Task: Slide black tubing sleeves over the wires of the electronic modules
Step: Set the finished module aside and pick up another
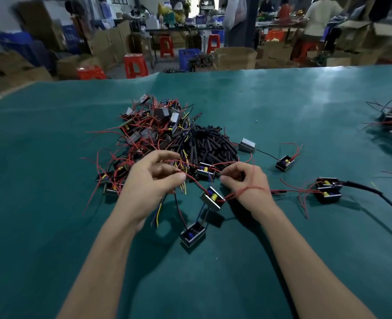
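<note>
The red wire (195, 180) in hand runs from the left hand (153, 180) down to a module (212, 198) that hangs just above the counter (52, 157), between the two wrists. The left grip is closed on that wire, thumb and fingers pinching it along with a few thin yellow and blue leads. The right hand (243, 178) is curled too, its fingertips pinching a red wire end near a second module (205, 171); whether a sleeve is already in that pinch is too small to tell.

The sleeves (211, 143) lie heaped just beyond the hands, touching the tangle of unsleeved modules (149, 127).

To do this step well, I would separate one wire from the bunch first, keep it taut and straight between the grips, then feed its free tip squarely into the sleeve's mouth. Slack wire will likely buckle. Letting the module's weight hang may help tension.
</note>
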`<state>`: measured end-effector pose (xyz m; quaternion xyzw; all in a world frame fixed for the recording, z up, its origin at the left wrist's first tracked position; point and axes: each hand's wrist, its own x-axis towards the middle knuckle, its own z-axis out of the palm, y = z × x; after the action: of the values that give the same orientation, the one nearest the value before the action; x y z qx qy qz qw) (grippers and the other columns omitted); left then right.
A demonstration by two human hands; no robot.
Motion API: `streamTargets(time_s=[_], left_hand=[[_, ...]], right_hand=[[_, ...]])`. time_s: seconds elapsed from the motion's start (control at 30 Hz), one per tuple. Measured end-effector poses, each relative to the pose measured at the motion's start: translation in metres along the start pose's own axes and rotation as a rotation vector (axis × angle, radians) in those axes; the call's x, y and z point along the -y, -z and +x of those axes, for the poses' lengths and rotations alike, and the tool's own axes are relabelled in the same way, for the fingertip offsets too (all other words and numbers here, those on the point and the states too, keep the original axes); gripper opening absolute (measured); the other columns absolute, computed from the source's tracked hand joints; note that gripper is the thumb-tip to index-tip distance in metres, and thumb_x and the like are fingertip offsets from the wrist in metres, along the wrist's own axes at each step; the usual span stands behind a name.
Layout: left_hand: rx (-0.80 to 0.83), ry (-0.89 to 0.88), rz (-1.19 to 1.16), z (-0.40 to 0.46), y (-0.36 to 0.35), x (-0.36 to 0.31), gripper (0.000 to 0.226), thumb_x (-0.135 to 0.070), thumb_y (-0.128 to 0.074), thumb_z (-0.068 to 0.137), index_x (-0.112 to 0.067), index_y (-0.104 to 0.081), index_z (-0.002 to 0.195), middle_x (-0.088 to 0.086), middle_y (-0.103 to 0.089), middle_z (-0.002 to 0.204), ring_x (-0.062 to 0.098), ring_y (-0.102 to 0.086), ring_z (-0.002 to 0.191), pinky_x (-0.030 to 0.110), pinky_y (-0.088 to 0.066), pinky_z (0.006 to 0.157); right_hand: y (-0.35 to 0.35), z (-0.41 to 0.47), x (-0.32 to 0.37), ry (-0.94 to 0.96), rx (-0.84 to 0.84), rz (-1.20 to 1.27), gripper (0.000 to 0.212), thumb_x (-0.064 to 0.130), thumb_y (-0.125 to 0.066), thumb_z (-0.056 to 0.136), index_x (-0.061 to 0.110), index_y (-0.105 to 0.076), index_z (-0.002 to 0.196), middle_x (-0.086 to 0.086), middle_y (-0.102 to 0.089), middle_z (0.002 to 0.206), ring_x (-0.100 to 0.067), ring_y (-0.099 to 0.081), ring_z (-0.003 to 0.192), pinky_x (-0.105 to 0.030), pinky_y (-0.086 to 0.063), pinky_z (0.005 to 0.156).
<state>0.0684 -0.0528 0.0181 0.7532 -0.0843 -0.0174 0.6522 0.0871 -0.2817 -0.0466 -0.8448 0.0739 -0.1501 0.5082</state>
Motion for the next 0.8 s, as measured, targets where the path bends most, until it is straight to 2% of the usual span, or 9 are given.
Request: streamTargets(time_s=[0.13,0.2,0.27,0.33,0.43,0.5,0.6,0.7,0.8], left_hand=[[-0.121,0.067,-0.156,-0.005,-0.008,0.011,0.010,-0.013,-0.071,0.091,-0.013,-0.073,0.100,0.002,-0.077,0.082,0.007,-0.068,0.075,0.021,-0.047,0.065],[-0.159,0.065,-0.171,-0.011,-0.021,0.014,0.007,-0.018,-0.069,0.093,-0.016,-0.076,0.093,0.001,-0.077,0.080,0.004,-0.067,0.072,0.015,-0.048,0.064],[-0.173,0.090,-0.236,-0.016,-0.031,0.018,0.018,-0.020,-0.064,0.097,-0.018,-0.078,0.085,0.002,-0.076,0.082,0.009,-0.068,0.078,0.022,-0.052,0.071],[-0.143,0.128,-0.330,-0.017,-0.036,0.018,0.024,-0.019,-0.058,0.100,-0.018,-0.075,0.083,0.007,-0.076,0.091,0.016,-0.071,0.086,0.033,-0.056,0.080],[0.028,0.192,-0.622,-0.018,-0.036,0.018,0.021,-0.023,-0.050,0.100,-0.013,-0.060,0.085,0.019,-0.074,0.108,0.032,-0.073,0.102,0.042,-0.060,0.088],[0.123,0.212,-0.762,-0.018,-0.030,0.018,0.019,-0.029,-0.050,0.095,-0.015,-0.054,0.083,0.022,-0.074,0.103,0.037,-0.073,0.101,0.045,-0.061,0.086],[0.163,0.220,-0.804,-0.018,-0.022,0.020,0.018,-0.031,-0.053,0.092,-0.014,-0.053,0.084,0.014,-0.070,0.075,0.035,-0.075,0.080,0.045,-0.061,0.082],[0.178,0.238,-0.731,-0.016,-0.030,0.020,0.020,-0.031,-0.052,0.092,-0.012,-0.051,0.086,0.008,-0.058,0.063,0.028,-0.069,0.065,0.047,-0.060,0.090],[0.204,0.243,-0.669,-0.014,-0.047,0.021,0.018,-0.028,-0.056,0.088,-0.011,-0.052,0.085,0.006,-0.054,0.061,0.023,-0.062,0.059,0.037,-0.061,0.080]], right_hand=[[0.003,0.000,0.002,-0.073,0.096,0.134,0.018,0.001,-0.075,0.086,0.019,-0.075,0.089,0.001,-0.074,0.082,-0.010,-0.065,0.075,-0.022,-0.053,0.071],[0.007,0.001,0.007,-0.130,0.125,0.267,0.028,-0.010,-0.062,0.089,0.013,-0.074,0.097,-0.006,-0.076,0.091,-0.004,-0.067,0.071,-0.014,-0.050,0.061],[0.015,0.003,0.012,-0.223,0.113,0.404,0.035,-0.013,-0.050,0.092,0.013,-0.071,0.101,-0.007,-0.076,0.096,-0.001,-0.060,0.058,-0.015,-0.043,0.049],[0.025,0.008,0.014,-0.318,0.100,0.567,0.036,-0.010,-0.043,0.092,0.010,-0.068,0.107,-0.009,-0.076,0.101,-0.008,-0.055,0.058,-0.021,-0.040,0.053],[0.036,0.011,0.012,-0.386,0.108,0.706,0.042,-0.013,-0.040,0.087,0.007,-0.066,0.113,-0.015,-0.074,0.113,-0.017,-0.056,0.073,-0.028,-0.039,0.062],[0.041,0.011,0.009,-0.386,0.091,0.696,0.050,-0.017,-0.037,0.082,0.009,-0.066,0.114,-0.018,-0.073,0.115,-0.022,-0.057,0.082,-0.029,-0.037,0.062],[0.055,0.010,0.011,-0.331,0.061,0.629,0.056,-0.017,-0.035,0.077,0.009,-0.069,0.113,-0.020,-0.074,0.115,-0.019,-0.057,0.079,-0.027,-0.036,0.061],[0.075,0.010,0.017,-0.264,0.040,0.475,0.037,-0.010,-0.047,0.086,0.013,-0.072,0.101,-0.013,-0.078,0.104,-0.009,-0.053,0.064,-0.021,-0.034,0.054],[0.096,0.009,0.016,-0.170,0.068,0.047,0.022,0.002,-0.061,0.088,0.017,-0.076,0.081,0.004,-0.079,0.083,0.004,-0.055,0.057,-0.018,-0.037,0.057]])
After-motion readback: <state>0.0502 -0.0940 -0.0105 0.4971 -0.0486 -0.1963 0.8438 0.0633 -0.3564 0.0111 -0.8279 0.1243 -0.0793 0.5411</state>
